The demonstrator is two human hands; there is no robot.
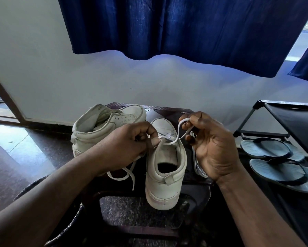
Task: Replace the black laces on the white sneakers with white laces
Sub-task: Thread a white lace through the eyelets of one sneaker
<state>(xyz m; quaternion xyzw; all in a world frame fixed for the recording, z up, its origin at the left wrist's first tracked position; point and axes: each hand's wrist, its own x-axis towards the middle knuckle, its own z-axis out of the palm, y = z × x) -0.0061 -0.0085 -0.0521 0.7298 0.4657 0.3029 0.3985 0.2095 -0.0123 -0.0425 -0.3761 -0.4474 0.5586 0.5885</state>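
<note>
The sneaker [167,186], white lace [177,131] pinched above, points toe away.

No text, label, brand or number can be read on anything here.

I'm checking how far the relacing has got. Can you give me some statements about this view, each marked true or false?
1. The left hand and the right hand both pinch the white lace. True.
2. Black laces run through the far sneaker. False: the eyelets that show are bare.
3. A pair of flip-flops lies to the right. True.
4. The curtain is red. False: it is dark blue.
5. The near sneaker lies on its side. False: it stands on its sole, heel toward the camera.
</note>
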